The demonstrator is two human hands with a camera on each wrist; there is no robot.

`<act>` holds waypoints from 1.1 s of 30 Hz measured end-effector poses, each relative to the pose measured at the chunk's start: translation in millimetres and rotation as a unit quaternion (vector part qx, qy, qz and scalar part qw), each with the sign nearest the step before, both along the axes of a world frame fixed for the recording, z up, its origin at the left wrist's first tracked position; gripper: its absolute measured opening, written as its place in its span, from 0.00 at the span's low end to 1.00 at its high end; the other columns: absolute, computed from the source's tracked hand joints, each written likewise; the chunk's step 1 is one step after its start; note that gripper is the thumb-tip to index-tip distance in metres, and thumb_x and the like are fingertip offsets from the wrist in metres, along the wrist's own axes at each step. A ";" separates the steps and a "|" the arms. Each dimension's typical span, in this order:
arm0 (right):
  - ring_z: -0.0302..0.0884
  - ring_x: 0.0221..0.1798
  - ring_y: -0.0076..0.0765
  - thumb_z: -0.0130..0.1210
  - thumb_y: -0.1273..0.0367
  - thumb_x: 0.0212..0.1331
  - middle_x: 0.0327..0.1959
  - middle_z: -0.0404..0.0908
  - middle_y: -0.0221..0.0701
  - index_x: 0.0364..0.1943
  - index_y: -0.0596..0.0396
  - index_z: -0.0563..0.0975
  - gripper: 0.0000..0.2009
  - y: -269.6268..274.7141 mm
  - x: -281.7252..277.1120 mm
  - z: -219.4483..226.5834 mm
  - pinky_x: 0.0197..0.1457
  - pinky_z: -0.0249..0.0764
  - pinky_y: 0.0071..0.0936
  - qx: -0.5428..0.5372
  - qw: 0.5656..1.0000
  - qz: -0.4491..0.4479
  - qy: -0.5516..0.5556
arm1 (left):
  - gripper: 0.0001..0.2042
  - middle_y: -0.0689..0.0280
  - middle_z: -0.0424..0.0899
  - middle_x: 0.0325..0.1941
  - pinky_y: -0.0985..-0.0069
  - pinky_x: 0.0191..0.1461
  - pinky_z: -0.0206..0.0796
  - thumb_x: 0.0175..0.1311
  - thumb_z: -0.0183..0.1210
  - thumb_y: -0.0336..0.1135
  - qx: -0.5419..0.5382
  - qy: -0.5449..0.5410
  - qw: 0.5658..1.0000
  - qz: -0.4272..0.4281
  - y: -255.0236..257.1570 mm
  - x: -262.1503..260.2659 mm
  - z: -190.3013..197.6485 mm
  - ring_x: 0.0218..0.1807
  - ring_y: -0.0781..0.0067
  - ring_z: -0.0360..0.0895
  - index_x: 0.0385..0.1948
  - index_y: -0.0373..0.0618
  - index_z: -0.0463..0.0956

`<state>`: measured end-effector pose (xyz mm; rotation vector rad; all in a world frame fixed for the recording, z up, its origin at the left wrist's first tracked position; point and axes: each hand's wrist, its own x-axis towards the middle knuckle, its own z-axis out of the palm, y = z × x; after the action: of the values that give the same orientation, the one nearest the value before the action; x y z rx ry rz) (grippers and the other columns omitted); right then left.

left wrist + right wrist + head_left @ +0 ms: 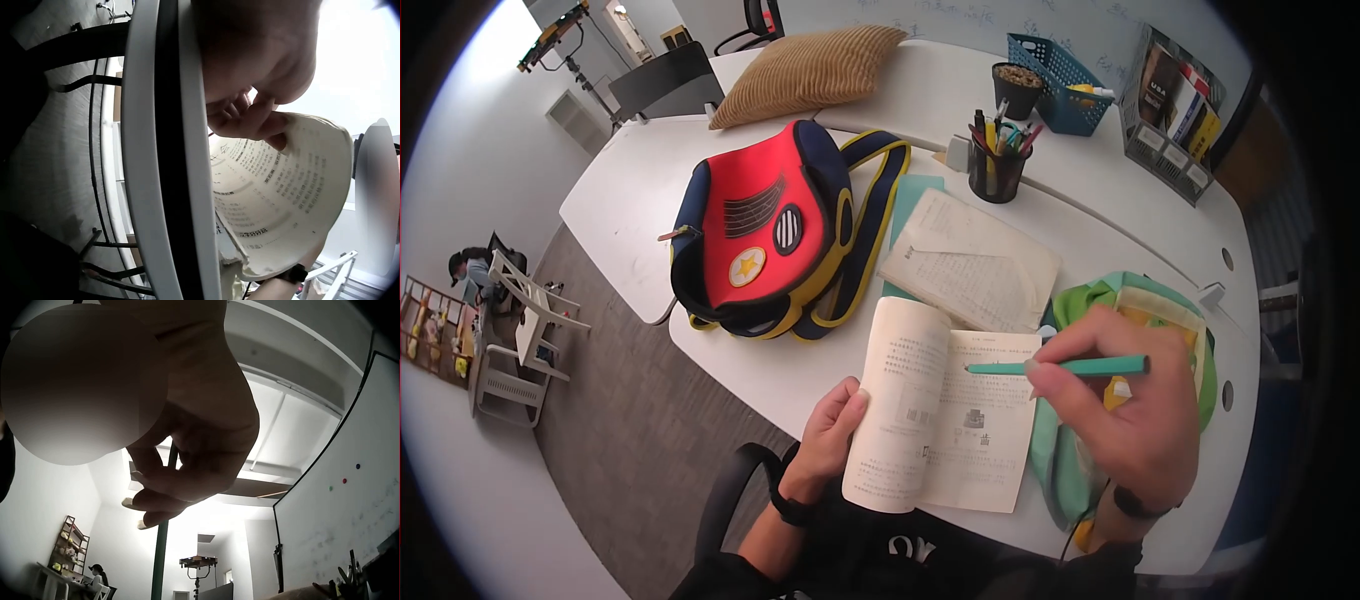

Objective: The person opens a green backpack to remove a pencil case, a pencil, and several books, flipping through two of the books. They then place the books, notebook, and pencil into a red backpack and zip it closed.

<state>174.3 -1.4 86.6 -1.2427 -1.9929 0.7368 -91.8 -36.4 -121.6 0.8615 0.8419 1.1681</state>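
An open book with printed text and a small picture tilts up at the table's near edge in the head view. My left hand grips its left edge, thumb on the curled-over page; the left wrist view shows those fingers on the bent pages. Above the right page, my right hand pinches a green pen, its tip over the upper text; whether it touches the paper I cannot tell. In the right wrist view the pen passes between the fingers of the hand.
A red and navy backpack lies left of an old booklet. A green bag is under my right forearm. Farther back are a pen cup, a plant pot, a blue basket, a book rack and a cushion.
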 end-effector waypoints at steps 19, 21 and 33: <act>0.83 0.31 0.47 0.59 0.65 0.59 0.27 0.85 0.39 0.36 0.56 0.84 0.09 14.3 14.5 -13.8 0.37 0.77 0.37 -0.002 0.971 0.130 -0.198 | 0.11 0.74 0.75 0.31 0.88 0.35 0.63 0.80 0.45 0.39 -0.020 -0.060 0.997 0.043 1.9 1.4 3.0 0.31 0.91 0.68 0.35 0.47 0.67; 0.84 0.32 0.43 0.62 0.66 0.57 0.31 0.86 0.39 0.38 0.55 0.86 0.09 13.2 13.9 -10.1 0.37 0.77 0.32 -0.013 0.967 0.127 -0.219 | 0.10 0.74 0.75 0.31 0.87 0.35 0.63 0.80 0.45 0.39 -0.011 -0.076 0.996 0.039 1.5 1.0 1.4 0.32 0.90 0.69 0.35 0.47 0.67; 0.82 0.24 0.26 0.58 0.71 0.60 0.24 0.83 0.35 0.30 0.64 0.82 0.08 -1.8 19.8 11.2 0.29 0.73 0.22 0.010 0.996 -0.036 -0.078 | 0.12 0.75 0.74 0.30 0.87 0.36 0.60 0.80 0.46 0.39 0.029 0.045 0.999 -0.007 1.3 -1.9 -2.8 0.31 0.90 0.65 0.34 0.45 0.67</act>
<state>194.0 -3.1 97.8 -1.3894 -2.0613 0.5994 -93.7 -35.1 -124.3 0.9730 0.8773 1.1524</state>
